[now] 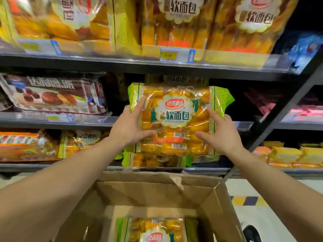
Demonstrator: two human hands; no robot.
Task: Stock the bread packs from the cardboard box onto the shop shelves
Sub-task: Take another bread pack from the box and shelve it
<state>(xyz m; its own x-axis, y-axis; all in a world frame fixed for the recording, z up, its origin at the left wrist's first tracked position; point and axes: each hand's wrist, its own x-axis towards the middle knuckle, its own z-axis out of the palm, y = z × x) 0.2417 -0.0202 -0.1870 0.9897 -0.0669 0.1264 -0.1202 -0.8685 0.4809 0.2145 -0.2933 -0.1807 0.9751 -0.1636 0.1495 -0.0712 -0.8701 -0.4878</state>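
Observation:
A yellow bread pack (176, 117) with green side bands stands upright in front of the middle shelf (52, 122), held between both hands. My left hand (130, 127) grips its left edge, thumb across the front. My right hand (217, 133) grips its right edge the same way. Below, an open cardboard box (157, 194) holds another bread pack (153, 231) of the same kind, lying flat at its bottom.
The top shelf (139, 64) carries several large yellow bread packs and a price tag (176, 55). A dark red cake pack (52, 95) lies left on the middle shelf. More yellow packs (78, 142) fill the lower shelf. A second shelving unit (297, 154) stands right.

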